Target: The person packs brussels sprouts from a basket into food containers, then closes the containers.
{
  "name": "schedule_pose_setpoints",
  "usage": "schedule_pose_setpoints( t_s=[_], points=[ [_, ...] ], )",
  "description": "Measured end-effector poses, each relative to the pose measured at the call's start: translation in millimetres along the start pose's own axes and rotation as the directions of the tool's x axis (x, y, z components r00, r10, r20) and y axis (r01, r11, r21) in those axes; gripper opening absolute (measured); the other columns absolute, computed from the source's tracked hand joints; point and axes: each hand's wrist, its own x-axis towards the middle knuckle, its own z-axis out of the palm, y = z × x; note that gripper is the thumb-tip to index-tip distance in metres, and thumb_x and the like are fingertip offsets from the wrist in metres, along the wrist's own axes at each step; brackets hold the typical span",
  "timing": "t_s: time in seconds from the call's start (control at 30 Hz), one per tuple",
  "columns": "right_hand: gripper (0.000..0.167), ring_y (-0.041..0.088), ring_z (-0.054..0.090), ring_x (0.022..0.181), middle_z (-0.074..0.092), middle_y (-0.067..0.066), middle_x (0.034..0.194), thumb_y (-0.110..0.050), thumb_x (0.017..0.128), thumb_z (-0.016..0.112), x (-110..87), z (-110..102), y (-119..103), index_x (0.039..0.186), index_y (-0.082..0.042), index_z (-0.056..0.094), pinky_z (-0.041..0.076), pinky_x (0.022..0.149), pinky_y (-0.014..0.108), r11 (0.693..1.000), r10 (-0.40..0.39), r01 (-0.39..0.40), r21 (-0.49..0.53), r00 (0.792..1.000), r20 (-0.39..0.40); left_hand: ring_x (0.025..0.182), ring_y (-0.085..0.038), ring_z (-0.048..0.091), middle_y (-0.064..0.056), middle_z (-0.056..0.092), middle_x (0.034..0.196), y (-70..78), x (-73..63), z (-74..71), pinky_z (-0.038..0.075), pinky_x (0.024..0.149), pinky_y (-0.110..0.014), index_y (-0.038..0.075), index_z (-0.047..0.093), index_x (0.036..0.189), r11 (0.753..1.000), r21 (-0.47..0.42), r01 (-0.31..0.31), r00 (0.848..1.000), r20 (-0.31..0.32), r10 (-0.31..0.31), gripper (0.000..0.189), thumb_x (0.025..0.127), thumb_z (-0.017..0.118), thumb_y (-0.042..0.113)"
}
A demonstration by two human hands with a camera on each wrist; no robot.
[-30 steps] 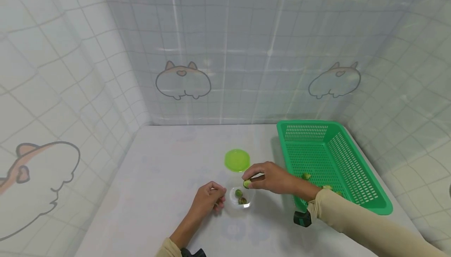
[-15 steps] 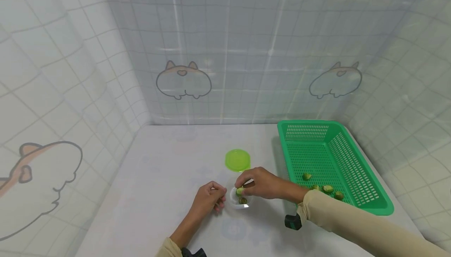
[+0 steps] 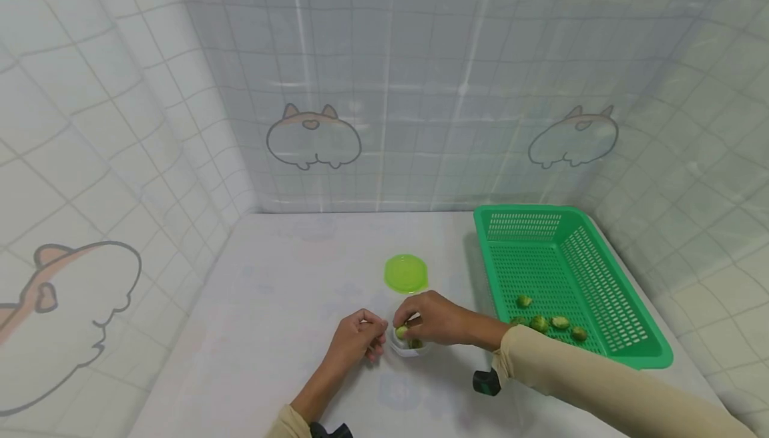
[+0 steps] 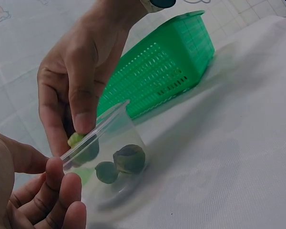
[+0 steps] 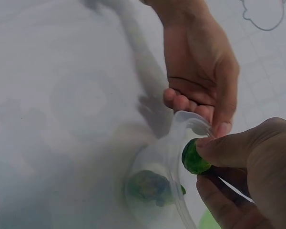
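My right hand (image 3: 441, 319) pinches a green Brussels sprout (image 5: 195, 156) between thumb and fingers, at the mouth of a small clear plastic container (image 3: 411, 352). The fingertips and sprout are just inside the rim. My left hand (image 3: 356, 341) pinches the container's rim from the left with thumb and forefinger, its other fingers curled below. Inside the container lie a larger sprout (image 4: 129, 159) and a smaller one (image 4: 106, 172), seen through the wall in the left wrist view. In the head view, my right hand partly hides the container's opening.
A green plastic basket (image 3: 529, 261) stands at the right, with several Brussels sprouts (image 3: 539, 324) near its front left corner, partly behind my right sleeve. A light green round lid (image 3: 406, 274) lies flat behind the container. Patterned curtains (image 3: 384, 91) enclose the white table (image 3: 288, 271).
My right hand has moved left and down with the sprout, from above the container's far right side to its mouth. My left hand has stayed still.
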Motion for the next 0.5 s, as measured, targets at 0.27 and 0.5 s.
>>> schedule_pose_setpoints(
  t_s=[0.27,0.5],
  points=[
    [0.017,0.007,0.067,0.096,0.073,-0.003,0.102,0.0,0.086,0.076,3.7,11.1,3.3,0.099,-0.011,0.076,0.054,0.082,0.018,0.994,0.012,-0.007,-0.11,0.999,0.047,0.059,-0.017,0.062,-0.017,0.068,0.077,0.8,-1.1,0.5,0.053,0.051,-0.032,-0.004,0.062,0.1,1.0,-0.002,-0.015,1.0,0.017,0.015,0.019,0.098,0.064,0.015],
    [0.018,0.005,0.066,0.093,0.072,-0.007,0.101,-0.002,0.086,0.077,7.8,15.6,7.1,0.1,-0.014,0.077,0.053,0.081,0.018,0.986,0.038,-0.029,-0.162,0.998,0.054,0.06,-0.015,0.062,-0.015,0.07,0.079,1.1,-1.0,-0.4,0.053,0.051,-0.029,-0.001,0.063,0.101,1.0,-0.008,0.004,1.0,0.005,-0.004,0.02,0.098,0.065,0.019]
  ],
)
